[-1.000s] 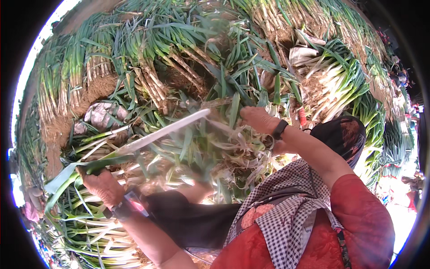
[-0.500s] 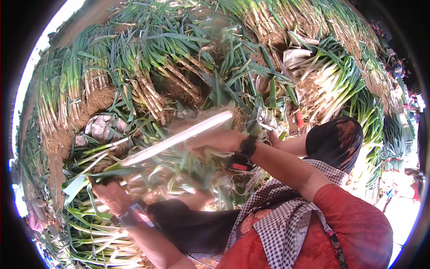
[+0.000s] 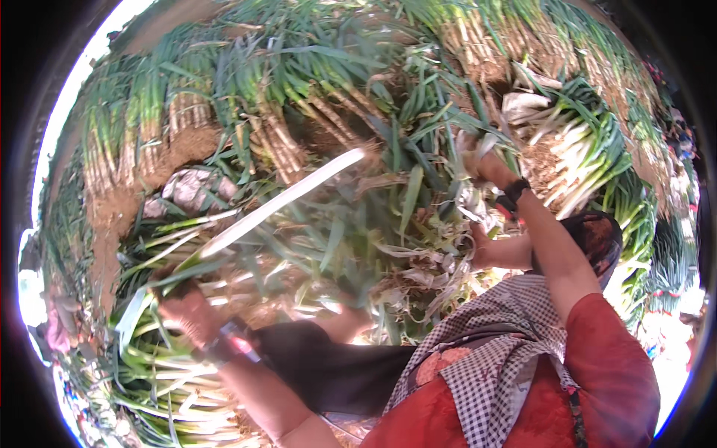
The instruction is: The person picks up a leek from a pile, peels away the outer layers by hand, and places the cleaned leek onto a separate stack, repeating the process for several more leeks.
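- Your left hand point(image 3: 190, 315) clamps a leek point(image 3: 284, 201) slanting up and right from it.
- Your right hand point(image 3: 491, 166) is blurred; I can't make out its grip.
- Scraps point(image 3: 422, 280) lie below it.

From the centre of the view, the left hand point(image 3: 190, 310) is placed at 8 o'clock; by it a leek point(image 3: 280, 200) is held, its stem pointed toward 2. At that hand's 6 o'clock, a leek pile point(image 3: 183, 396) is laid. Leek bundles point(image 3: 188, 112) are ranged from 10 to 1. The right hand point(image 3: 484, 160) is placed at 2, with a leek heap point(image 3: 586, 157) spread beyond. Leaf scraps point(image 3: 426, 280) are gathered at 4.
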Tool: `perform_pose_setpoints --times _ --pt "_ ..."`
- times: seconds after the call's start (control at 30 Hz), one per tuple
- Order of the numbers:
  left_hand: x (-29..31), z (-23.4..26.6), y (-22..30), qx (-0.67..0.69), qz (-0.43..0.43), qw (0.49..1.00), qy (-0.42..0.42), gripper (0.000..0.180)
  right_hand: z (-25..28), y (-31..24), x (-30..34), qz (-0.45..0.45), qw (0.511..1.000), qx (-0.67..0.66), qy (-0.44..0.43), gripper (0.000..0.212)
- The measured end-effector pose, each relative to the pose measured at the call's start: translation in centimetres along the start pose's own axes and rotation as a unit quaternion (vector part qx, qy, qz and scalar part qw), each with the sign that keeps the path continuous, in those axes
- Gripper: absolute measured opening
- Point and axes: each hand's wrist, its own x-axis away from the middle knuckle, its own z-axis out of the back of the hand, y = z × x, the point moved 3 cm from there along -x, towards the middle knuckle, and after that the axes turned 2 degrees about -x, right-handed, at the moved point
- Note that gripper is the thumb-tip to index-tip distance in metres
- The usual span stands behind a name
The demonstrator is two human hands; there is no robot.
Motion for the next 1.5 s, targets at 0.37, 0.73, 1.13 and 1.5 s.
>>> perform_pose_setpoints --times 0.37,0.73,1.13,1.5 --pt "4.2 -11.2 -3.4 0.249 0.117 0.931 -0.241 0.025 -16.0 -14.7 3.0 0.31 0.915 0.204 -0.161 0.029" --pt "7.8 -15.5 -6.3 0.222 0.152 0.93 -0.249 0.039 -24.4 -15.4 6.2 0.42 0.833 0.329 -0.146 0.021" --pt "9.0 -14.7 -9.2 0.136 0.239 0.926 -0.258 0.035 -23.7 -15.1 6.7 0.487 0.711 0.453 -0.227 0.028" --pt "12.1 -17.8 -8.7 0.161 0.265 0.88 -0.361 0.039 -12.4 -17.7 0.7 0.062 0.964 -0.189 -0.177 0.025"
